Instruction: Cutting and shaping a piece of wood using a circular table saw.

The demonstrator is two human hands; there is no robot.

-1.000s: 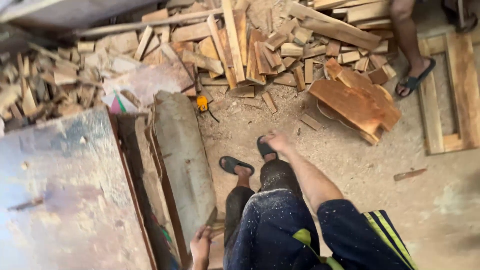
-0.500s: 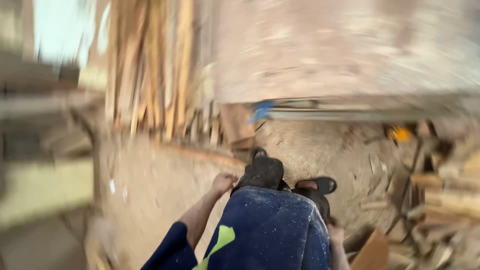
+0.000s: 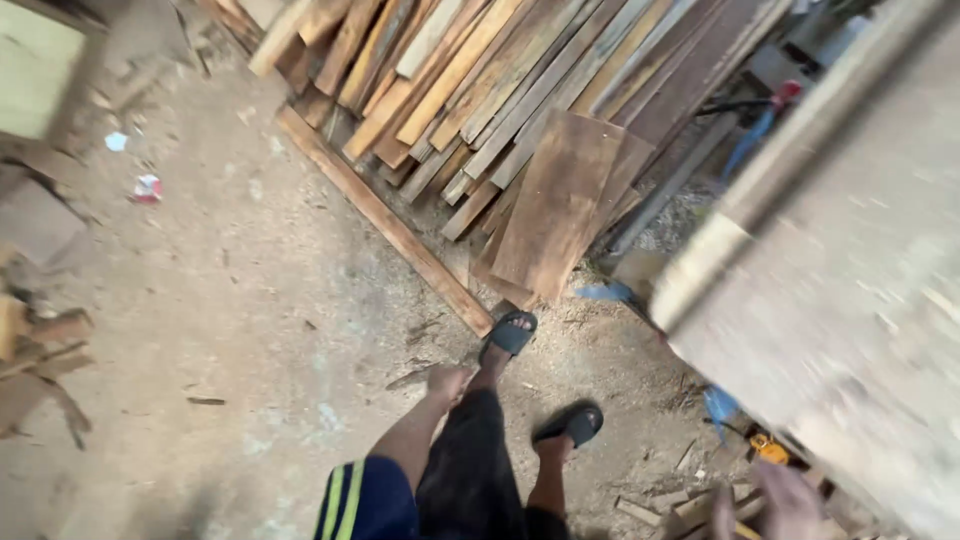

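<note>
I am standing on a dusty dirt floor, looking down at my feet in dark sandals [image 3: 510,335]. My left hand [image 3: 445,385] hangs by my thigh with its fingers curled and nothing in it. My right hand [image 3: 785,500] is low at the bottom right, blurred, fingers apart and empty, just above some wood offcuts [image 3: 690,508]. A stack of long planks [image 3: 500,90] leans ahead of me. A broad brown board [image 3: 560,200] rests against its front.
A long beam [image 3: 390,225] lies on the ground along the stack's foot. A large grey slab-like surface [image 3: 850,300] fills the right side. A small yellow tool [image 3: 770,448] lies beneath it. Wood scraps [image 3: 40,340] are at the left, with litter [image 3: 147,187] beyond.
My view has swung from a pile of wood scraps to the leaning plank stack. My left arm has dropped to my side, and my feet have stepped.
</note>
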